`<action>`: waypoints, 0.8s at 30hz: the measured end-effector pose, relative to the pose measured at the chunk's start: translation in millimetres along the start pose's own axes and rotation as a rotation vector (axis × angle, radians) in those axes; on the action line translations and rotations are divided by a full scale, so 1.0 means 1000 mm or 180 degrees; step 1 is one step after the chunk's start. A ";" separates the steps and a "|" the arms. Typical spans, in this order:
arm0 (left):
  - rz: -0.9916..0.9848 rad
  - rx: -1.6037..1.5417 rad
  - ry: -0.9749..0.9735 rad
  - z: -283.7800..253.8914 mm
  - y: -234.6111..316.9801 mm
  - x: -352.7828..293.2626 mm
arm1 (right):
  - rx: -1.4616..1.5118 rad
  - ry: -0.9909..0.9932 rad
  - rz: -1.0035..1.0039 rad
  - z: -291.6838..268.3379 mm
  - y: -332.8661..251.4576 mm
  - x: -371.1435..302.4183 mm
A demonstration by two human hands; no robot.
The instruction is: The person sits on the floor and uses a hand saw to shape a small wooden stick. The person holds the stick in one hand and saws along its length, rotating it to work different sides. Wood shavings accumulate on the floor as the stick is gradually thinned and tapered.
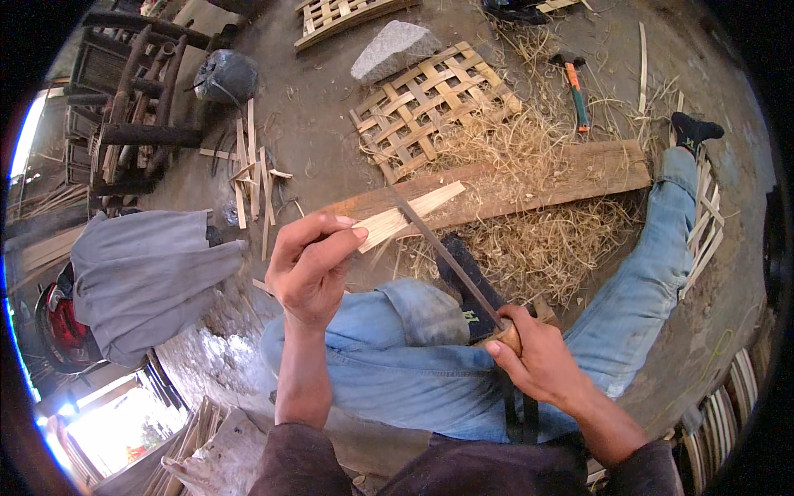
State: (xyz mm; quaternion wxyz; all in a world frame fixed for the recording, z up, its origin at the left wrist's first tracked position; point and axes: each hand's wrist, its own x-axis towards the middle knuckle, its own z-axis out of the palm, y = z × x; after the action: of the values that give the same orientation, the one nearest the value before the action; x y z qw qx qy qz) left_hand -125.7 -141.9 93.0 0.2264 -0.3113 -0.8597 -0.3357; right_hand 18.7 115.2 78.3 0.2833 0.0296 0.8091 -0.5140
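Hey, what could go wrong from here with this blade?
The left hand pinches the pale strip near where the knife crosses it, so a slip might cut those fingers. From the right hand, the blade also passes in front of the nearer black sock in this view; if the foot is within reach, losing control could nick it.

Grey floor (310, 124) — shavings (538, 252), 1 hammer (574, 95), woven slat panel (430, 106).

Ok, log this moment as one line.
left hand: pinching pale strip; right hand: gripping knife by handle; knife: crossing strip in view; plank: partly under shavings
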 end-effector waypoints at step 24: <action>-0.0285 0.0046 -0.0124 -0.010 -0.005 0.001 | 0.0215 0.0022 -0.0462 0.014 -0.009 0.031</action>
State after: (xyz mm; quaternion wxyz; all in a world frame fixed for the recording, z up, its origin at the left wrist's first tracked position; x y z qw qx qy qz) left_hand -128.2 -151.0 98.4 0.1965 -0.2774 -0.8795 -0.3332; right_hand -4.2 91.5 66.4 0.2413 -0.0178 0.7923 -0.5601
